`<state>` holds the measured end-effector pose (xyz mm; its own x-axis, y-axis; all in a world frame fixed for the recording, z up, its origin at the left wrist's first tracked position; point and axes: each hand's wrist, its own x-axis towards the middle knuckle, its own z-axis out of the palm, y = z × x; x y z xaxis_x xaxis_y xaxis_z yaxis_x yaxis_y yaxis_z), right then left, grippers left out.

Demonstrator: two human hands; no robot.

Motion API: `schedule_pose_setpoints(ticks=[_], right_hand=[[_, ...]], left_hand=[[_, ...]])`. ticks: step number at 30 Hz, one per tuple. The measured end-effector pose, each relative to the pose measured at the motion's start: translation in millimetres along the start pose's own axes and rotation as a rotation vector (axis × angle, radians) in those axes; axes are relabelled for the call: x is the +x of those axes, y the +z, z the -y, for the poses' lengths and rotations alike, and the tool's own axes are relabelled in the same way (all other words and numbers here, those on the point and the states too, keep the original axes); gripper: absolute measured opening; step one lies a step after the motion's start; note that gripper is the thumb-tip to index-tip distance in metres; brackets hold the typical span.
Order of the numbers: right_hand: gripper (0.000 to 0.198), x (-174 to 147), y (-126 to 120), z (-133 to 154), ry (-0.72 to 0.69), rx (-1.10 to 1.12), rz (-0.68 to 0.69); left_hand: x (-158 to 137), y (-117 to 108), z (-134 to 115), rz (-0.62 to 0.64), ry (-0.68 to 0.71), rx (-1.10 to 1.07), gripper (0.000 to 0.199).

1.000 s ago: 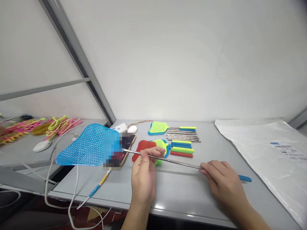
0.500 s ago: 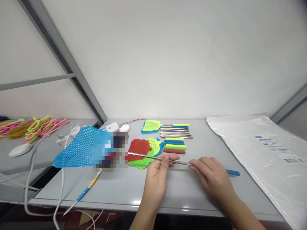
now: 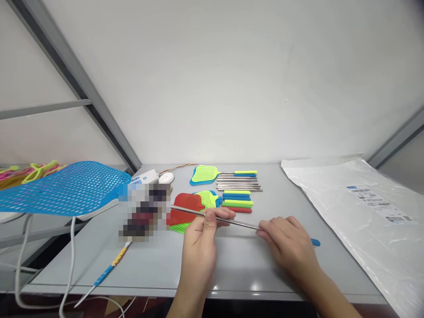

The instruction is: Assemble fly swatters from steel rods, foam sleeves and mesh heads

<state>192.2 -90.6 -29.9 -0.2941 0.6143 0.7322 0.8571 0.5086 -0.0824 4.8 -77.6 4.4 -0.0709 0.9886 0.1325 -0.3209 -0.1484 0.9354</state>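
Note:
A blue fly swatter [image 3: 84, 185] stretches across the view, its mesh head raised at the left and its metal rod running right to a blue handle end. My left hand [image 3: 202, 238] pinches the rod between thumb and fingers. Closed round the rod's right part and the handle is my right hand [image 3: 289, 247]; only the handle's tip shows past it. Behind my hands lie a red swatter head [image 3: 187, 205], a yellow-green swatter head [image 3: 209, 198] and a green one partly hidden. Several loose handles [image 3: 236, 203] lie beside them, with metal rods [image 3: 238, 182] farther back.
Two assembled swatters [image 3: 204, 174] lie at the back of the grey table [image 3: 245, 260]. A white plastic mailer [image 3: 331, 190] covers the right side. To the left are a power strip [image 3: 145, 176], a white round device [image 3: 166, 178], cables and a blue-and-yellow pen-like stick [image 3: 109, 269].
The blue swatter head has moved left, farther from my hands, and the rod looks longer. My left hand has shifted left along with it. The camera view has shifted slightly.

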Motion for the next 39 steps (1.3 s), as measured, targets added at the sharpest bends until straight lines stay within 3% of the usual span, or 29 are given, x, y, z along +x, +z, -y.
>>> schedule_pose_setpoints(ticks=[13,26,30,35,39], right_hand=[[0.018,-11.6,-24.0,-7.8,0.002,-0.095,0.038],[0.016,-40.0,-48.0,-38.3,0.06,-0.226,0.08],[0.014,-26.7,-42.8,-36.9,0.087,-0.213,0.01],[0.016,-6.9,-39.4,-29.6,0.094,-0.211,-0.016],[0.02,3.6,-40.2,-26.2,0.076,-0.222,-0.03]], left_hand=[[7.6,6.3,-9.5,-0.091,0.034,-0.194,0.036],[43.1,-13.2,-14.0,-0.094,0.096,-0.333,0.036],[43.3,1.5,-7.0,-0.033,0.033,-0.356,0.036],[22.0,38.1,5.2,0.251,-0.135,-0.229,0.036],[14.5,54.6,6.7,0.211,-0.077,-0.225,0.035]])
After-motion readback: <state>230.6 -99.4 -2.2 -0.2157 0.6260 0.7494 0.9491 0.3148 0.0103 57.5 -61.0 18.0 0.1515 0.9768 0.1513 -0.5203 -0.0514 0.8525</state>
